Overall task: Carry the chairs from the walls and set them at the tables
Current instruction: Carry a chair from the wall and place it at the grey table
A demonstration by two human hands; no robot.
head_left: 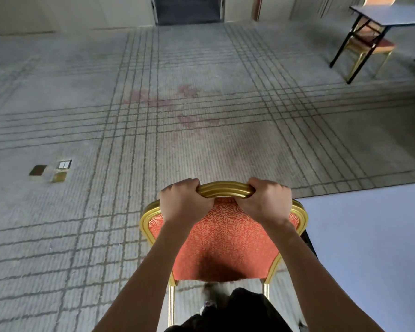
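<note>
- Your left hand [185, 202] and right hand [266, 202]: fingers [189, 184] wrapped tight over the top rail [225, 190] of the banquet chair [225, 240]; the rail runs left-right.
- Chair is dead ahead of you; tabletop [369, 248] is just beside it on your right, so the right hand is nearer.

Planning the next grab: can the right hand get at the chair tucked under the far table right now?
Probably not. The right hand grips the gold top rail of the near chair, and the other chair sits under the far table, across a wide stretch of carpet.
</note>
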